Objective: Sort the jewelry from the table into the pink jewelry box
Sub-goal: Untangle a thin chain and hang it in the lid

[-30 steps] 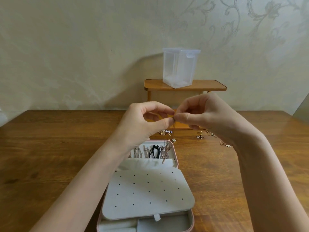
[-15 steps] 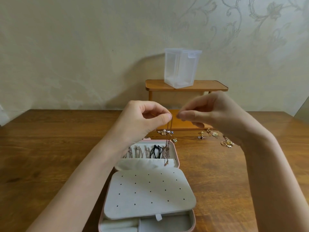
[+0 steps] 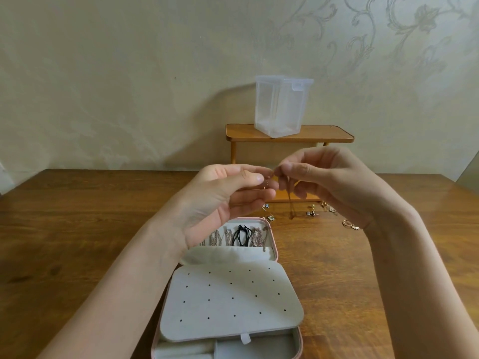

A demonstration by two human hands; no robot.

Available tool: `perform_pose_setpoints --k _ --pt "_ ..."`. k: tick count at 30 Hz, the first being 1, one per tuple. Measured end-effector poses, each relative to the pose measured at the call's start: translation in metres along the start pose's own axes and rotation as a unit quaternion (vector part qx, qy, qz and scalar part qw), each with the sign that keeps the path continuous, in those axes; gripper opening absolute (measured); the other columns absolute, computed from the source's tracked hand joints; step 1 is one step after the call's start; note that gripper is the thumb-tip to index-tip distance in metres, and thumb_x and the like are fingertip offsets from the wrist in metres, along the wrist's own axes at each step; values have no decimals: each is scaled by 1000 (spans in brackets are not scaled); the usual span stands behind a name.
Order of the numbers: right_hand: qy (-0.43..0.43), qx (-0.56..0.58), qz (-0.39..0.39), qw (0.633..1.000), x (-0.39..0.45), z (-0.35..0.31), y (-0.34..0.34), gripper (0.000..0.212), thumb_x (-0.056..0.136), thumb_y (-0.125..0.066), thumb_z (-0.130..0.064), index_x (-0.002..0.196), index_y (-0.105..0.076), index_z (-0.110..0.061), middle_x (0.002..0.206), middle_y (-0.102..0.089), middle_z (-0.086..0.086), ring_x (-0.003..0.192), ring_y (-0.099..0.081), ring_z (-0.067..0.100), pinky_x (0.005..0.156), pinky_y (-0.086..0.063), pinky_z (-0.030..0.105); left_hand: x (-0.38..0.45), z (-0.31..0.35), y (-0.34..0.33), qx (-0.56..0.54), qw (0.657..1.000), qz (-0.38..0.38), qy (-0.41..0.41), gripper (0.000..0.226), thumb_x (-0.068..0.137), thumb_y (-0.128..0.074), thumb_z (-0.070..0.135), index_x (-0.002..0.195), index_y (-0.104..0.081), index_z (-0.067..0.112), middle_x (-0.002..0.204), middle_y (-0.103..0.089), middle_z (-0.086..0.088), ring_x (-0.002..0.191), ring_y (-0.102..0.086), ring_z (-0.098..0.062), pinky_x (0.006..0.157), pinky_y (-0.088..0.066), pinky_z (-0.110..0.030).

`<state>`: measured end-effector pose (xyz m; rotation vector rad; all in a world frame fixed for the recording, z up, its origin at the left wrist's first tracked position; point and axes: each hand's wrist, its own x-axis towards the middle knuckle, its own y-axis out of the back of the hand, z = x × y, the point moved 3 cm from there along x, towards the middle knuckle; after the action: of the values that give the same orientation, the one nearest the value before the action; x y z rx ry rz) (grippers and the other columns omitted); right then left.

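Observation:
The pink jewelry box (image 3: 275,246) lies open on the wooden table below my hands, its white perforated panel (image 3: 230,304) folded forward. Several chains and a black cord (image 3: 242,235) hang in its lid. A thin gold necklace (image 3: 289,200) dangles above the table just beyond the box. My left hand (image 3: 225,200) pinches one end of it and my right hand (image 3: 331,182) pinches the other, fingertips nearly touching. Small earrings (image 3: 311,211) and rings (image 3: 348,224) lie scattered on the table behind the box.
A small wooden shelf (image 3: 324,136) stands at the table's back against the wall, with a clear plastic container (image 3: 281,107) on top. The wooden table (image 3: 77,229) stretches out left and right of the box.
My left hand has turned palm up and dropped a little. The hanging necklace has shifted right, from over the box lid to beyond the box's far right corner.

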<state>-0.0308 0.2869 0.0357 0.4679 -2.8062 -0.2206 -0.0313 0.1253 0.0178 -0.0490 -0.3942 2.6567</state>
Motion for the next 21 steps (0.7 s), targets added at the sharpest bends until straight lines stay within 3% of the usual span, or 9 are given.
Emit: perform_pose_setpoints --k 4,14,21 --pt "-6 11 -2 1000 -1 0 2 13 72 -64 -20 74 -71 -9 69 -66 7 61 -56 11 52 -44 17 -3 3 0 19 1000 1 -13 17 87 -52 -1 93 -65 7 75 -70 -5 64 -66 -9 57 -53 -16" --pt "18 -6 -19 1000 -1 -3 -3 18 69 -68 -19 80 -69 -4 58 -60 -5 54 -47 9 50 -39 17 -7 10 0 108 990 34 -80 14 80 -62 4 89 -67 12 77 -72 -1 69 -66 -7 68 -55 -18" --pt "25 -42 14 999 0 -5 -5 20 68 -69 -23 78 -69 -6 62 -58 4 54 -44 12 48 -37 18 -9 13 -3 157 977 70 -126 13 81 -63 2 87 -70 11 75 -72 -3 69 -66 -7 69 -55 -18"
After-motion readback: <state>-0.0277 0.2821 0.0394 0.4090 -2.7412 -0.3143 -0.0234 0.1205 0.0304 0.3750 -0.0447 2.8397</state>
